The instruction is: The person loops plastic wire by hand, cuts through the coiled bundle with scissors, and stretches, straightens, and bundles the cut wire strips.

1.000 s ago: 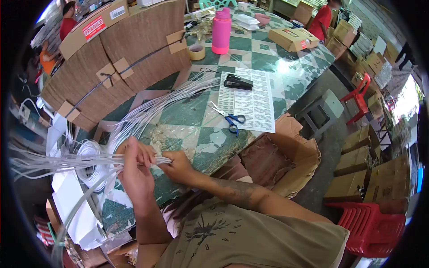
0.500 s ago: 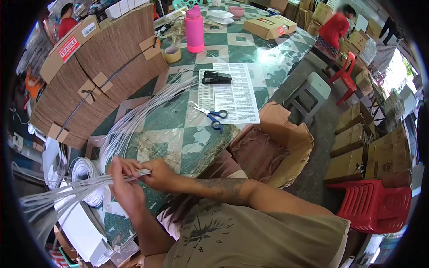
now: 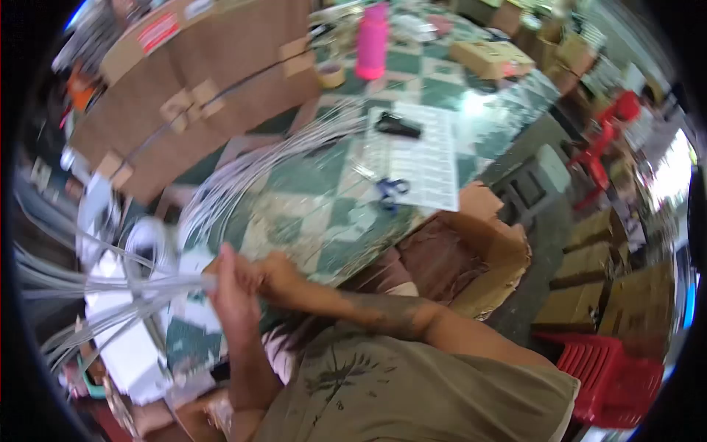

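Observation:
A bundle of thin white wires runs sideways in front of me, its loose ends fanned out at the left. My left hand is closed around the bundle near its right end. Right beside it, my right hand is closed at that same end, which the fingers hide; motion blurs both hands. More white wires lie loose across the green and white checkered table. Behind the bundle sits a coil of white wire.
A strapped stack of cardboard stands at the back left. Tape, a pink bottle, a black stapler on a printed sheet and scissors lie beyond. An open carton adjoins the table edge.
My view has turned, so the table things appear farther right. Both hands still grip the bundle, its loose ends spread wider at the left. The person in red is no longer visible.

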